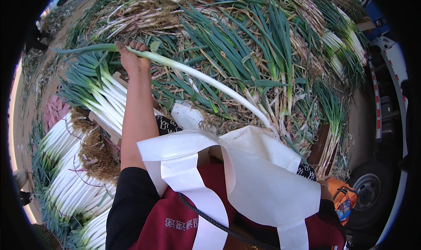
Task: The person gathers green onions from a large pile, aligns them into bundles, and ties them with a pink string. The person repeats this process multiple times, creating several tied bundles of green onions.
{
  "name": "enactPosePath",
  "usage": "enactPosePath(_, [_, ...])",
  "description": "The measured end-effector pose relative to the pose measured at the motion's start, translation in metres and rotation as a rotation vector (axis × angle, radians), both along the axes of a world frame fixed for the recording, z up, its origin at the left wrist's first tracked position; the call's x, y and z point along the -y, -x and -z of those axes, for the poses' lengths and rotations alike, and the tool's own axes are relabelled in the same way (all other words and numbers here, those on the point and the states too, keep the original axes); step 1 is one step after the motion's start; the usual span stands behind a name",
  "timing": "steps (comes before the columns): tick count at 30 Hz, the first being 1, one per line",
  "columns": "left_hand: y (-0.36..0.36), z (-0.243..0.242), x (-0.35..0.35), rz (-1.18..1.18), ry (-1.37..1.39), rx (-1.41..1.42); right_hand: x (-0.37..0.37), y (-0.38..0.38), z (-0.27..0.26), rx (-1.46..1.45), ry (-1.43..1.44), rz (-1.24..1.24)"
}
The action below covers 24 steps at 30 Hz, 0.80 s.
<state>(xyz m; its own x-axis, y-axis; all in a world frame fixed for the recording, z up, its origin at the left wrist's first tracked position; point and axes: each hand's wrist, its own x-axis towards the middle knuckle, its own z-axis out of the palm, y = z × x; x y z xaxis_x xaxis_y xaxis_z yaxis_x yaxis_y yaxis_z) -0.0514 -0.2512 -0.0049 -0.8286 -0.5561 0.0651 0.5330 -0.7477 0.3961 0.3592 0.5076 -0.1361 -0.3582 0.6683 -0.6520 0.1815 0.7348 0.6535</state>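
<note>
My left hand [133, 57] is closed around a long Welsh onion [204, 74] where its white stem meets the green leaves. The stem slopes down to the right, and its lower end reaches the leafy litter by my white plastic apron [269, 181]. Below my left forearm, peeled Welsh onions [107, 100] lie side by side on a wooden support. Low at the right, part of my right hand [324, 183] shows beside the root ends of unpeeled onions [330, 148]. Its fingers are hidden, so I cannot tell whether it holds them.
Tied bundles of white-stemmed onions [70, 174] with brown roots are stacked at left. Unpeeled onions [227, 46] and dry leaves cover the ground ahead. More bundles [338, 49] lie at far right. A truck wheel [365, 187] and an orange bag [343, 197] are at right.
</note>
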Motion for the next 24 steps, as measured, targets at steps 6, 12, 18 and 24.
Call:
enactPosePath(6, [-0.001, -0.011, -0.041, 0.206, 0.118, -0.023, 0.062, 0.091, -0.058, -0.019, 0.240, -0.130])
enactPosePath(12, [-0.017, -0.020, -0.063, 0.283, 0.190, -0.119, 0.324, 0.334, -0.149, -1.108, 1.219, -0.711])
enactPosePath(18, [-0.036, -0.037, -0.057, 0.262, 0.181, -0.165, 0.561, 0.401, -0.188, -0.959, 1.653, -0.532])
enactPosePath(24, [-0.031, -0.031, -0.012, 0.288, 0.062, -0.289, 0.518, 0.391, -0.178, -0.956, 2.337, 0.985])
